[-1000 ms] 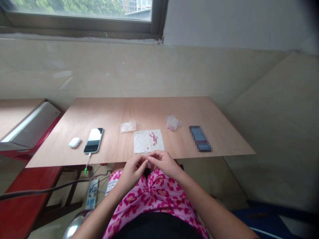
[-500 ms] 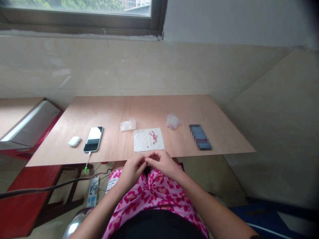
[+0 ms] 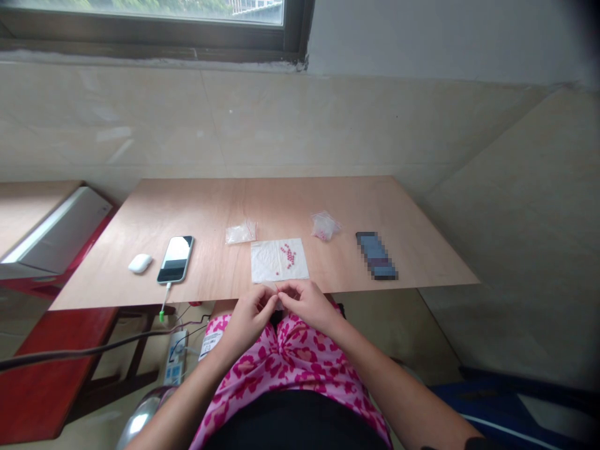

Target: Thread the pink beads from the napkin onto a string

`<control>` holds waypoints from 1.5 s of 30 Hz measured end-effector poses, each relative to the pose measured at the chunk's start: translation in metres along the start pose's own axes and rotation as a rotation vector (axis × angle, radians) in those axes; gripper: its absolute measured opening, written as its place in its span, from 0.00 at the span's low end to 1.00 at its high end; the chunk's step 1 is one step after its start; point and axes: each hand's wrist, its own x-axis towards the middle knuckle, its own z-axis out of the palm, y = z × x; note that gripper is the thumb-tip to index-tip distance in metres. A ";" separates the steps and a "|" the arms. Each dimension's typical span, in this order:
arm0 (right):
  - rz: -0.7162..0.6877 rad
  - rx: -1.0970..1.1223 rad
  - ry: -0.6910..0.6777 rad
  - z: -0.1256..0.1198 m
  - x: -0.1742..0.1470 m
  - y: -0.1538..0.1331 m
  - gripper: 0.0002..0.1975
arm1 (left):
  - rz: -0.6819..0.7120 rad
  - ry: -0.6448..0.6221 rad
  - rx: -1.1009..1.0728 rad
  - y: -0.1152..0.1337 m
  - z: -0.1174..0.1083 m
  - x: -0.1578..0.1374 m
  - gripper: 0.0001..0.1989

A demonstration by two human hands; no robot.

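At the table's front edge, my left hand [image 3: 254, 309] and my right hand [image 3: 305, 306] meet fingertip to fingertip above my lap. Both are closed in a pinch. A tiny reddish speck shows between the fingertips, with something pale beside it, too small to name. Just beyond my hands lies a creased white paper sheet [image 3: 265, 262]. Several small pink-red beads [image 3: 289, 255] are clustered on its right half, and a single one sits near its front edge. Behind the sheet are a flat clear zip bag [image 3: 240, 233] and a fuller clear zip bag [image 3: 325, 226] with some pink in it.
A phone [image 3: 175, 259] with a charging cable lies on the wooden table [image 3: 206, 200], beside a white earbud case [image 3: 140, 263]. To the right is a dark phone [image 3: 376, 255] with a blurred screen. A red stool [image 3: 42, 375] and a power strip [image 3: 175, 359] stand below.
My fingertips have shifted slightly, and the reddish speck and pale bit between them now show. The view has tipped a little. Things on the table stay in place.
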 end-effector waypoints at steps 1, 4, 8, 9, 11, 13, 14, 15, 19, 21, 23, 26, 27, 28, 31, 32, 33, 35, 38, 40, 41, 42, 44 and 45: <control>-0.006 -0.012 0.002 0.000 -0.001 -0.001 0.07 | 0.006 0.009 0.012 -0.001 0.001 0.000 0.15; -0.042 -0.020 -0.035 -0.001 -0.003 -0.005 0.07 | 0.015 0.017 0.034 -0.002 0.001 -0.001 0.16; -0.069 -0.018 -0.085 -0.002 -0.005 -0.006 0.08 | 0.019 -0.009 0.047 0.000 0.000 -0.001 0.16; -0.063 -0.020 -0.087 -0.002 -0.005 -0.005 0.08 | 0.022 -0.016 0.054 0.000 0.000 -0.001 0.16; -0.046 -0.019 -0.093 -0.001 -0.004 -0.003 0.08 | 0.034 -0.026 0.092 0.000 0.000 -0.002 0.15; -0.035 -0.030 -0.081 0.001 -0.004 0.000 0.07 | 0.043 -0.019 0.172 -0.001 0.002 -0.002 0.13; -0.033 -0.053 -0.059 0.003 -0.004 0.001 0.06 | 0.045 -0.010 0.224 -0.002 0.003 -0.002 0.12; -0.034 -0.088 -0.028 0.004 -0.004 0.002 0.06 | 0.045 0.000 0.278 -0.003 0.004 -0.003 0.11; -0.050 -0.238 0.097 0.009 -0.004 0.006 0.06 | 0.054 0.020 0.418 -0.003 0.007 -0.005 0.11; -0.043 -0.256 0.116 0.008 -0.003 0.007 0.06 | 0.055 0.023 0.457 -0.002 0.007 -0.006 0.11; -0.038 -0.258 0.106 0.005 -0.002 0.007 0.04 | 0.026 0.034 0.500 0.000 0.006 -0.007 0.11; -0.131 -0.336 0.069 0.000 -0.002 0.005 0.04 | -0.046 0.033 0.523 0.000 0.005 -0.007 0.10; -0.193 -0.397 0.052 -0.001 -0.003 0.004 0.06 | -0.065 0.030 0.512 -0.001 0.004 -0.006 0.11; -0.258 -0.469 0.027 -0.002 -0.004 0.003 0.07 | -0.080 0.026 0.494 -0.002 0.003 -0.005 0.11; -0.387 -0.677 -0.072 -0.001 -0.009 0.001 0.09 | -0.105 0.016 0.412 -0.005 0.000 -0.002 0.14; -0.396 -0.724 -0.095 0.000 -0.010 0.001 0.09 | -0.105 0.004 0.377 -0.006 -0.001 -0.001 0.14; -0.392 -0.755 -0.105 0.000 -0.011 0.001 0.10 | -0.103 -0.017 0.342 -0.006 -0.003 -0.001 0.14; -0.363 -0.760 -0.102 0.001 -0.011 0.001 0.10 | -0.087 -0.102 0.274 -0.003 -0.006 0.000 0.14; -0.292 -0.634 -0.103 -0.002 -0.009 0.000 0.10 | -0.024 -0.232 0.216 0.004 -0.011 -0.001 0.13; -0.237 -0.491 -0.125 -0.004 -0.006 -0.002 0.10 | 0.058 -0.204 0.240 0.008 -0.014 -0.002 0.09; -0.209 -0.413 -0.134 -0.005 -0.005 -0.004 0.10 | 0.113 -0.164 0.270 0.009 -0.014 -0.002 0.11; -0.179 -0.337 -0.140 -0.006 -0.004 -0.005 0.10 | 0.173 -0.125 0.307 0.009 -0.014 -0.001 0.18; -0.113 -0.205 -0.155 -0.007 -0.004 -0.008 0.08 | 0.279 -0.089 0.369 0.005 -0.013 -0.001 0.30; -0.080 -0.154 -0.172 -0.007 -0.004 -0.009 0.07 | 0.312 -0.084 0.388 0.003 -0.011 -0.001 0.32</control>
